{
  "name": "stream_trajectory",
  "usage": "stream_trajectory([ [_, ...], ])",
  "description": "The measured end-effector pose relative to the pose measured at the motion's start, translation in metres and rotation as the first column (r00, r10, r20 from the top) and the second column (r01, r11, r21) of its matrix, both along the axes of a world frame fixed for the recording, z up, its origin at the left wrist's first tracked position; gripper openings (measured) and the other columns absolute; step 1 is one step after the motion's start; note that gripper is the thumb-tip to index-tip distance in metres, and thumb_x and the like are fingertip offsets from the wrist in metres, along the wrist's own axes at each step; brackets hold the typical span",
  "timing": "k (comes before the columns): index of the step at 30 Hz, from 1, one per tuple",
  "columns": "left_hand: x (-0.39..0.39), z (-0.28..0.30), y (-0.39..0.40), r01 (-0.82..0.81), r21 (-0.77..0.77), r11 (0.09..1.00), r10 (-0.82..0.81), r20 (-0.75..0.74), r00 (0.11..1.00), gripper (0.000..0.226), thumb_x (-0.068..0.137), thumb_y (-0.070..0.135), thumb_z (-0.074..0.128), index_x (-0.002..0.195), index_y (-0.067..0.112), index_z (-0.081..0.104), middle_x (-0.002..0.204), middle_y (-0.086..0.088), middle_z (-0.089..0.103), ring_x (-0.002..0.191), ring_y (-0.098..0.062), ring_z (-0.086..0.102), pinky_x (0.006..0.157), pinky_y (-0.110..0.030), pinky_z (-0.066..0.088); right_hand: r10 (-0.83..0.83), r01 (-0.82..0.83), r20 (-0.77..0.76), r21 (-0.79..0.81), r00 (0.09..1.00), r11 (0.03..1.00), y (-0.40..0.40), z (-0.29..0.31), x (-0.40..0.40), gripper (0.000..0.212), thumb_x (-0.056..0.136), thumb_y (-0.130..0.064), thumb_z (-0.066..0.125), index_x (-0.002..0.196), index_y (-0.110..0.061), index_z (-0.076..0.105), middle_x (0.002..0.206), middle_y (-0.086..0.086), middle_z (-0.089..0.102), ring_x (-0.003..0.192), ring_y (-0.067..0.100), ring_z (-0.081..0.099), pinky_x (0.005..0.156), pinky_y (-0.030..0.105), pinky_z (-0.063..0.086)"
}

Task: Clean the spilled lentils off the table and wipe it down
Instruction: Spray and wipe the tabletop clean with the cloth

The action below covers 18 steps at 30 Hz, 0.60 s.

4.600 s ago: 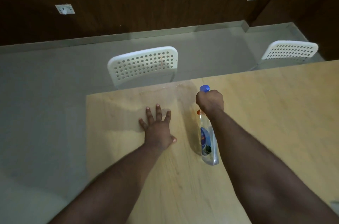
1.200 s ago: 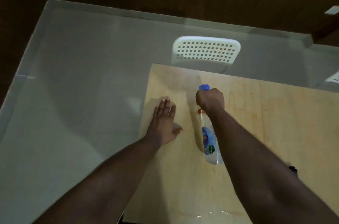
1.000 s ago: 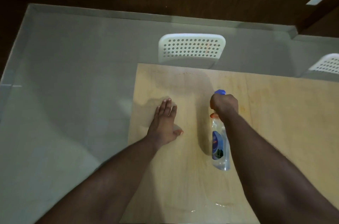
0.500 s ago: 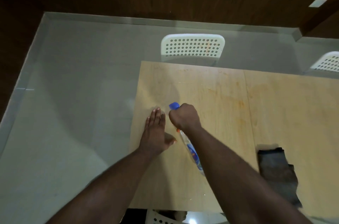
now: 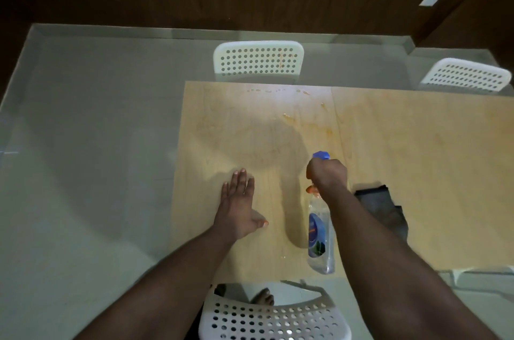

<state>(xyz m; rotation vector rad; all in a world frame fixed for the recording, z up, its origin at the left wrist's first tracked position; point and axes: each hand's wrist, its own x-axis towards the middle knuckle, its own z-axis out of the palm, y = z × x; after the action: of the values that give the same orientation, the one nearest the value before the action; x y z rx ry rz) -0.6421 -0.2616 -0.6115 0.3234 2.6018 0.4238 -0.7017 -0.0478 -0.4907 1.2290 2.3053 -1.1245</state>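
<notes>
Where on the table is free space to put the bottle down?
Bare wood lies between the left hand and the bottle held by the right hand. The table's right half beyond the cloth is also free. Far edge has orange smears.

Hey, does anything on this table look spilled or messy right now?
Yes. Orange smears and small droplets mark the table toward its far edge, beyond the spray bottle that the right hand grips.

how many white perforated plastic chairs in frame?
3. One white perforated plastic chair at the table's far edge, one at far right, one at the near edge. Others may sit outside the frame.
</notes>
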Motion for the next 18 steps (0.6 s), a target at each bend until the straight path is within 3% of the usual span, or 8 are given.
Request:
stream_trajectory([
  [4,0.025,0.002,0.001,-0.015,-0.003,1.000,0.015,0.011,1.000,0.133,0.080,0.074,0.072,0.167,0.014,-0.010,0.171,-0.009,-0.030,0.156,-0.025,-0.032,0.127,-0.045,-0.015,0.027,-0.027,-0.010,0.011,1.000,1.000,0.003,0.001,0.033,0.022,0.078,-0.018,0.055,0.088,-0.001,0.065,0.068,0.013,0.073,0.054,0.029,0.073,0.071,0.042,0.065],
  [6,0.040,0.004,-0.003,-0.052,-0.004,0.999,0.052,0.012,0.999,0.131,0.082,0.072,0.071,0.167,0.013,-0.009,0.171,-0.010,-0.029,0.157,-0.025,-0.030,0.127,-0.045,-0.014,0.174,-0.174,0.005,0.032,0.985,0.984,-0.015,-0.002,0.049,0.025,0.079,-0.021,0.054,0.084,-0.002,0.068,0.062,0.009,0.071,0.054,0.025,0.071,0.063,0.036,0.061],
  [8,0.056,0.006,-0.007,-0.109,-0.017,0.994,0.109,0.027,0.994,0.130,0.083,0.072,0.070,0.167,0.014,-0.011,0.171,-0.009,-0.030,0.157,-0.024,-0.030,0.127,-0.046,-0.013,0.327,-0.327,0.008,0.008,0.945,0.945,-0.039,-0.009,0.065,0.029,0.074,-0.026,0.053,0.081,-0.004,0.070,0.061,0.008,0.072,0.056,0.025,0.071,0.065,0.039,0.063],
  [12,0.088,0.006,-0.014,-0.228,-0.060,0.972,0.229,0.013,0.973,0.126,0.085,0.071,0.068,0.168,0.015,-0.008,0.173,-0.009,-0.025,0.160,-0.026,-0.023,0.128,-0.048,-0.007,0.500,-0.500,-0.027,0.003,0.866,0.866,-0.088,-0.008,0.104,0.024,0.073,-0.031,0.052,0.082,-0.011,0.063,0.076,0.008,0.071,0.070,0.028,0.071,0.069,0.040,0.063],
  [18,0.119,0.010,-0.017,-0.270,-0.074,0.960,0.271,0.012,0.962,0.116,0.091,0.065,0.065,0.168,0.014,-0.005,0.173,-0.011,-0.023,0.161,-0.028,-0.019,0.129,-0.049,-0.003,0.565,-0.565,0.014,0.054,0.825,0.823,-0.091,-0.008,0.135,0.013,0.083,-0.025,0.057,0.081,-0.012,0.060,0.080,0.007,0.068,0.074,0.025,0.067,0.065,0.035,0.054],
])
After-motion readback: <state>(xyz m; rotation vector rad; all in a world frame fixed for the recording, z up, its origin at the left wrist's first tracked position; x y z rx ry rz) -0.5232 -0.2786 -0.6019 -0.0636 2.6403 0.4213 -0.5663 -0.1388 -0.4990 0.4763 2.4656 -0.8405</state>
